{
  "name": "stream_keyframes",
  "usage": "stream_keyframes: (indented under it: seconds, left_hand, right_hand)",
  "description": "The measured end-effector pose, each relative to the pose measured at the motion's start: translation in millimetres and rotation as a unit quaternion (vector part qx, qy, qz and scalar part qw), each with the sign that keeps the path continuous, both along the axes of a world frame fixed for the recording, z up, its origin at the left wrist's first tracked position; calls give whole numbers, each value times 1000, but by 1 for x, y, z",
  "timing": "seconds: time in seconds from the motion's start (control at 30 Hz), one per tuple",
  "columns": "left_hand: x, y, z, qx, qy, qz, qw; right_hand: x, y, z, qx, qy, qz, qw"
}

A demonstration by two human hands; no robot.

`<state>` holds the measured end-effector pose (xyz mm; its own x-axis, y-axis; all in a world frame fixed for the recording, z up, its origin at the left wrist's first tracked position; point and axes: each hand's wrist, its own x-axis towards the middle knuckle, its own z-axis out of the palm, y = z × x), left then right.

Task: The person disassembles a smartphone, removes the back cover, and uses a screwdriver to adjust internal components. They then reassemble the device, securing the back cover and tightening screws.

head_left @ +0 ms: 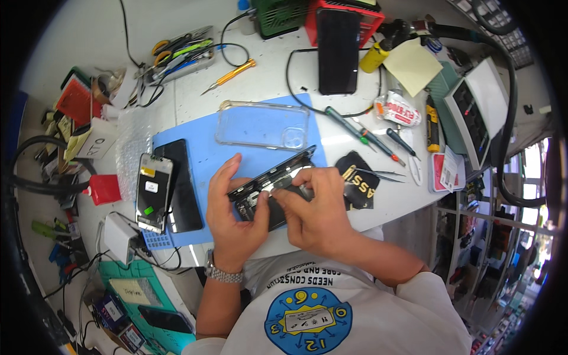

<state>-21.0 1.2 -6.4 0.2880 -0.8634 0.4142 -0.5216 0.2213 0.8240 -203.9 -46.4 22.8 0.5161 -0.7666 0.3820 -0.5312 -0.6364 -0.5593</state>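
While both hands (pixel 235 220) (pixel 319 208) hold the opened phone (pixel 276 214), case edge (pixel 254 145) lies near.

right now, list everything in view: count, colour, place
opened phone: 1, black, held centrally
mat: 1, blue, bench
clear case: 1, transparent, on mat
dark panel: 1, black, mat's left
screen part: 1, grey, beside panel
gold screwdriver: 1, gold, beyond mat
standing phone: 1, black, far side
baskets: 2, red and green, far edge
tweezers: 1, metallic, right of mat
other clutter: uncounted, mixed, edges
wristwatch: 1, silver, left wrist
left hand: 1, bare, at opened phone
right hand: 1, bare, at opened phone
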Motion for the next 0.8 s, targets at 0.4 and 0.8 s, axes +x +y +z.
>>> stream_keyframes:
  seconds: [0.4,0.8]
  left_hand:
    - [-6,1,-3,19,47,-4,999]
    - [-5,3,-3,17,61,-6,998]
  right_hand:
    - [-120,-79,22,-60,-91,-255,961]
    - [-139,-105,34,56,-85,-291,951]
